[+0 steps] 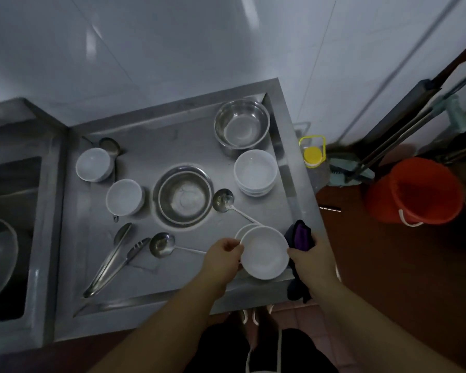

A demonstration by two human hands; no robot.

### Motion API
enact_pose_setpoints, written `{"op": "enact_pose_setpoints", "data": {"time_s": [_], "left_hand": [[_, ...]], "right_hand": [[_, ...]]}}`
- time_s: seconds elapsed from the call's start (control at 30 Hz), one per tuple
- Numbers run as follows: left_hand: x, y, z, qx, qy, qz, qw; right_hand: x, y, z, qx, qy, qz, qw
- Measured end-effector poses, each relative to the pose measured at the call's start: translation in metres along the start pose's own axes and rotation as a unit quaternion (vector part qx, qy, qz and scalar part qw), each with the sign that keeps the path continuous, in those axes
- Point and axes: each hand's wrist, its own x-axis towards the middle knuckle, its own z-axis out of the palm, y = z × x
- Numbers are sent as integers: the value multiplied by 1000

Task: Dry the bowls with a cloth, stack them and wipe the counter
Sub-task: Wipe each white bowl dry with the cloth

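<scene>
white bowl stacks (255, 172) 4 | steel bowls (242, 125) 2 | ladles (223, 200) 2 | tongs (113, 261) 1

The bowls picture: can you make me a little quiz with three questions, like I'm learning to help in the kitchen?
1. True or false: the left hand holds the rim of a white bowl.
2. What does the right hand grip? A) a ladle B) a dark cloth C) tongs
3. Fill in: the stack of white bowls stands just in front of the big ______ bowl at the counter's far right corner.

Key: 1 true; 2 B; 3 steel.
</scene>
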Motion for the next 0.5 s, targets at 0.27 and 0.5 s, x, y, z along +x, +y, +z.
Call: {"op": "enact_pose_setpoints", "data": {"time_s": [0.27,0.5], "left_hand": [[31,-6,0,39,55,7,998],[37,-15,3,92,87,36,991]], "right_hand": [[24,4,23,-54,-7,-27,998],[28,10,32,-86,4,-46,995]]}}
